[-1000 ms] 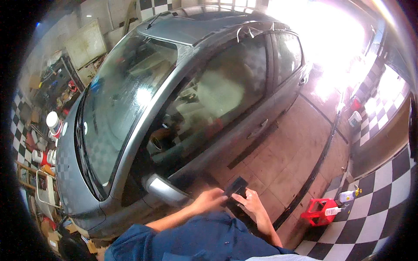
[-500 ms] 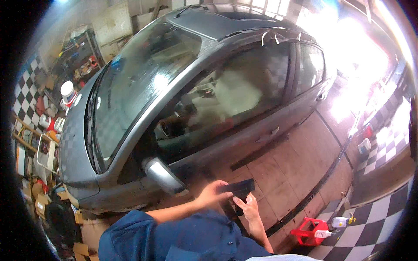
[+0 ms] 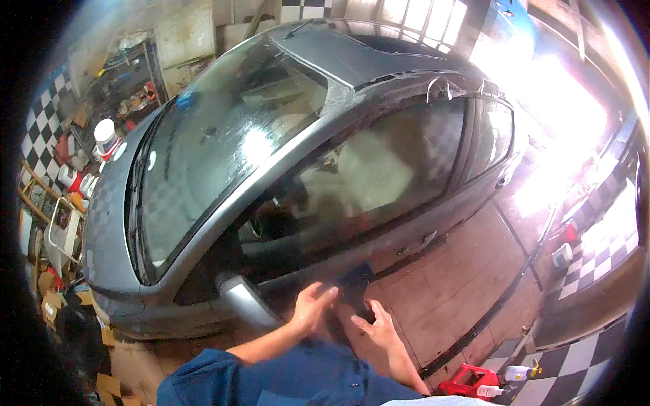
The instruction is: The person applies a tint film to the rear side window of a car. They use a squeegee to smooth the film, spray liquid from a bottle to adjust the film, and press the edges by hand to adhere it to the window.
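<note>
A grey car fills the middle, with a wet windscreen (image 3: 217, 155), misty side glass (image 3: 365, 176) and silver wing mirror (image 3: 247, 301). Just right of that mirror, my left hand (image 3: 311, 311) is raised, its bent fingers apart and seemingly off a dark flat object (image 3: 354, 287). That object is blurred, low in front of the door (image 3: 413, 240). My right hand (image 3: 379, 328) has its fingers curled at the object's lower part, gripping it, thumb out toward the left. The object's exact kind is unclear.
Left are a white bucket (image 3: 106, 135), a metal frame (image 3: 62, 230), cardboard boxes (image 3: 108, 389) and clutter. At lower right a red carrier (image 3: 467, 379) holds a spray bottle (image 3: 521, 371) beside checkered tiles. A white container (image 3: 562, 256) stands right; bright glare lies behind the car.
The dark object has shifted and blurred between my hands; my left fingers have lifted from it. The view has swung, so the car's roof sits lower and farther right in the picture.
</note>
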The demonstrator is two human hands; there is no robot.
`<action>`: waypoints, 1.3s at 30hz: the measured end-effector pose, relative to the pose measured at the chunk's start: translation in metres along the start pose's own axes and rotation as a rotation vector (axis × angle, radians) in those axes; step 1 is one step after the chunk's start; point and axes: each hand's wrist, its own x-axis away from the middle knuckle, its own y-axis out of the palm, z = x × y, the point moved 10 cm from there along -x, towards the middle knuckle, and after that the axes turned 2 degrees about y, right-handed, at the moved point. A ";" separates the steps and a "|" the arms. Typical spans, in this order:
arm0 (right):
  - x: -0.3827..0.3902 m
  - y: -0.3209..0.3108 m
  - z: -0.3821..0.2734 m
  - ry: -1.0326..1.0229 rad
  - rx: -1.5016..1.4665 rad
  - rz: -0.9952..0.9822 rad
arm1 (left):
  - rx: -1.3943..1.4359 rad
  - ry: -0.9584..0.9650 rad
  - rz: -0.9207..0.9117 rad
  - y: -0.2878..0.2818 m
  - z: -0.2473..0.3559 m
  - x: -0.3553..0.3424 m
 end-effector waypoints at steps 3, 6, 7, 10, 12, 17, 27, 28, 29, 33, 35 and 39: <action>-0.025 -0.020 -0.022 -0.110 0.066 0.029 | 0.006 0.025 -0.021 0.006 -0.003 -0.022; -0.040 -0.035 0.003 0.061 -0.047 -0.019 | -0.006 -0.088 -0.085 0.016 -0.017 -0.036; -0.043 -0.041 0.010 0.057 -0.033 -0.021 | -0.020 -0.126 -0.095 0.018 -0.026 -0.038; -0.053 -0.055 0.032 0.055 -0.057 -0.045 | -0.029 -0.129 -0.110 0.036 -0.037 -0.044; -0.059 -0.067 0.049 0.076 -0.087 -0.068 | -0.019 -0.111 -0.088 0.052 -0.042 -0.054; -0.080 -0.120 0.077 0.000 -0.124 -0.111 | -0.113 -0.246 -0.051 0.097 -0.078 -0.078; -0.105 -0.263 0.107 -0.123 0.101 -0.047 | -0.196 -0.115 -0.116 0.249 -0.121 -0.124; -0.112 -0.268 0.108 -0.112 0.090 -0.073 | -0.209 -0.094 -0.126 0.255 -0.121 -0.129; -0.119 -0.272 0.106 -0.130 0.078 -0.089 | -0.223 -0.072 -0.134 0.261 -0.119 -0.133; -0.149 -0.281 0.082 -0.266 0.040 -0.137 | -0.219 -0.079 -0.050 0.262 -0.113 -0.158; -0.169 -0.282 0.080 -0.303 -0.019 -0.176 | -0.136 -0.069 -0.037 0.248 -0.119 -0.177; -0.232 -0.338 0.079 -0.280 -0.092 -0.051 | 0.170 -0.073 -0.042 0.276 -0.058 -0.201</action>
